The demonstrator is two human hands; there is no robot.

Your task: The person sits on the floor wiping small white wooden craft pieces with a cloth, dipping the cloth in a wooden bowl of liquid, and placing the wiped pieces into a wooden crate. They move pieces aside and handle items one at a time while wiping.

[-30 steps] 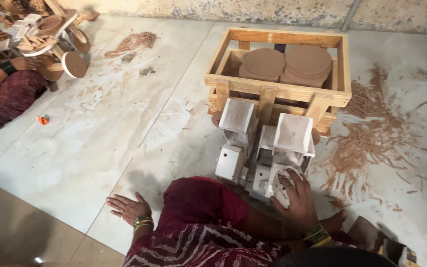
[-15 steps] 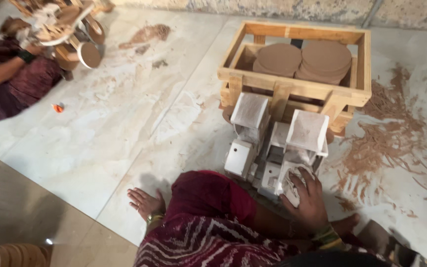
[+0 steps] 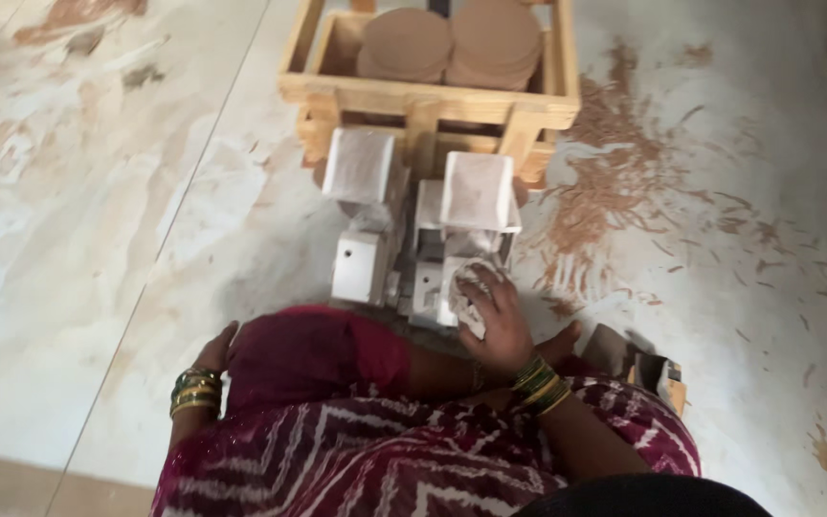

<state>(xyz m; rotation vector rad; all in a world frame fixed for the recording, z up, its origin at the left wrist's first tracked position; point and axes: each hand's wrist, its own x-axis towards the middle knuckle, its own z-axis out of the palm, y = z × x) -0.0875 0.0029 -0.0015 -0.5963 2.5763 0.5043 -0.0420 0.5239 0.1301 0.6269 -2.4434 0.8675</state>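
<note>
1. White moulds [image 3: 423, 230] sit upright on the floor [image 3: 98, 239], their row running left to right before the wooden crate [image 3: 428, 91].
2. Right hand [image 3: 495, 321] presses a pale cloth, apparently, against one.
3. Left hand [image 3: 217, 347] rests flat, mostly hidden.

1. No labels, signs or screens show anywhere.
2. The only package-like thing is an open wooden crate [image 3: 428, 91] at the top centre, pale slatted sides, holding two stacks of round brown discs [image 3: 452, 43].
</note>
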